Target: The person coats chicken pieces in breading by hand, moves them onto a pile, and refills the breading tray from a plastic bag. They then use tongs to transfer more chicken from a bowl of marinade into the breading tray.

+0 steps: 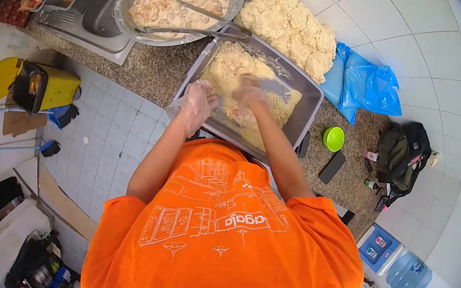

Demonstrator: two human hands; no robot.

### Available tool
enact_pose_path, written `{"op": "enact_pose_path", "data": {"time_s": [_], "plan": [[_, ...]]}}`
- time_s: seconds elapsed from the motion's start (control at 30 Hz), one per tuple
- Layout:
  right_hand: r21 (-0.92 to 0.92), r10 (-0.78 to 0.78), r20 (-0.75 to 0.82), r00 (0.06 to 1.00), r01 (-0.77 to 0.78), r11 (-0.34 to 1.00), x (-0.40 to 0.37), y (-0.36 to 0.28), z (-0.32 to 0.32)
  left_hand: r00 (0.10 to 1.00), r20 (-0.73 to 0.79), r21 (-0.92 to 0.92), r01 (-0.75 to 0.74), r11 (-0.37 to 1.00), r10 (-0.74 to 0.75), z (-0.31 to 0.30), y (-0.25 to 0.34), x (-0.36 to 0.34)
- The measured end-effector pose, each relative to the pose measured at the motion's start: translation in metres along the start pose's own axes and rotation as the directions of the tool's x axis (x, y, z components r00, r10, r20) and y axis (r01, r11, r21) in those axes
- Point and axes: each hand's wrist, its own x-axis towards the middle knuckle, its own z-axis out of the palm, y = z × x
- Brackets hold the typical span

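Note:
A grey rectangular tub (307,104) holds pale crumbly flour and coated pieces (235,66). My left hand (196,103), in a clear plastic glove, is at the tub's left side with its fingers bent; whether it holds anything is hidden. Inside the tub, my right hand (248,95), gloved too, reaches into the flour, its fingers partly buried and blurred. Behind the tub lies a large heap of breaded pieces (289,29). A big round bowl (122,4) at the back left contains pieces in creamy batter (182,1), with metal tongs (198,34) resting across it.
A sink (105,8) adjoins the bowl. Right of the tub are blue plastic bags (369,83), a green cup (333,138), a phone (332,167) and a dark backpack (406,158). A yellow bin (60,89) stands on the floor at left.

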Motion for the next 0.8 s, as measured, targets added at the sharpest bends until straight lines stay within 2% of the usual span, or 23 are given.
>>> {"op": "enact_pose_path", "data": {"time_s": [0.1, 0.17, 0.3, 0.37, 0.4, 0.47, 0.5, 0.57, 0.6, 0.67, 0.7, 0.77, 0.8], "plan": [[0.045, -0.078, 0.082, 0.994, 0.075, 0.996, 0.004, 0.020, -0.006, 1.000, 0.023, 0.005, 0.003, 1.000, -0.003, -0.006, 0.001, 0.008], [0.087, -0.271, 0.050, 0.961, 0.266, 0.960, -0.014, 0.027, -0.010, 0.999, 0.043, -0.001, 0.027, 1.000, -0.027, -0.008, -0.001, 0.008], [-0.033, -0.180, 0.122, 0.976, 0.186, 0.982, -0.061, 0.014, -0.041, 0.999, 0.042, 0.009, 0.023, 1.000, -0.024, -0.006, -0.001, 0.009], [0.089, -0.317, 0.018, 0.948, 0.315, 0.945, -0.066, 0.024, -0.040, 0.998, 0.061, -0.004, 0.023, 1.000, -0.022, -0.007, -0.001, 0.007], [0.090, -0.315, 0.018, 0.949, 0.312, 0.946, -0.072, 0.026, -0.041, 0.998, 0.062, -0.003, 0.025, 1.000, -0.025, -0.005, -0.001, 0.006], [0.042, -0.176, -0.008, 0.984, 0.176, 0.983, -0.088, 0.027, -0.045, 0.999, 0.041, -0.016, 0.022, 1.000, -0.021, -0.003, -0.001, 0.003], [0.044, -0.175, -0.007, 0.985, 0.175, 0.984, -0.093, 0.028, -0.046, 0.999, 0.039, -0.015, 0.024, 1.000, -0.023, -0.003, -0.001, 0.003], [0.035, -0.299, 0.200, 0.933, 0.298, 0.954, -0.102, 0.030, -0.048, 0.998, 0.050, 0.008, 0.033, 0.999, -0.034, -0.002, 0.000, 0.003], [0.035, -0.297, 0.201, 0.934, 0.296, 0.955, -0.115, 0.021, -0.056, 0.998, 0.051, 0.008, 0.036, 0.999, -0.036, -0.001, 0.000, 0.001], [0.121, -0.068, 0.090, 0.994, 0.057, 0.991, -0.137, 0.001, -0.070, 0.998, 0.059, 0.021, 0.032, 0.999, -0.033, -0.001, 0.003, -0.002], [0.121, -0.072, 0.093, 0.993, 0.061, 0.991, -0.129, 0.007, -0.056, 0.998, 0.055, 0.020, 0.030, 0.999, -0.031, -0.001, 0.003, -0.003], [0.192, -0.262, 0.019, 0.965, 0.254, 0.948, -0.104, 0.030, -0.009, 0.999, 0.046, 0.007, 0.025, 1.000, -0.025, 0.002, 0.002, -0.002], [0.198, -0.254, 0.016, 0.967, 0.246, 0.949, -0.095, 0.031, 0.003, 0.998, 0.051, 0.015, 0.031, 0.999, -0.032, 0.000, 0.001, -0.003]]}}
